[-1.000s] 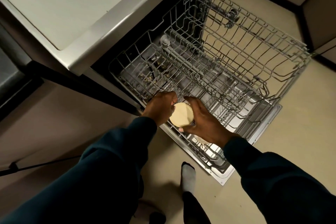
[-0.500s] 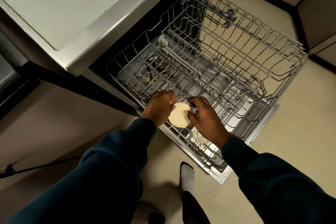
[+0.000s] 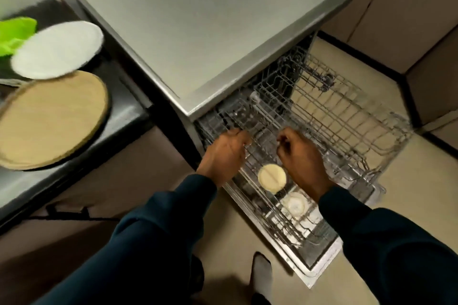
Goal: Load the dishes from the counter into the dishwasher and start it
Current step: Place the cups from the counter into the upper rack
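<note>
On the dark worktop [image 3: 128, 111] at nine o'clock lie a white plate [image 3: 58, 49] and a tan plate [image 3: 49, 119]. The left hand [image 3: 224, 153] and right hand [image 3: 301, 158] curl their fingers round the rack [image 3: 347, 116] wires. A cream dish [image 3: 272, 178] sits between them, in the rack.
</note>
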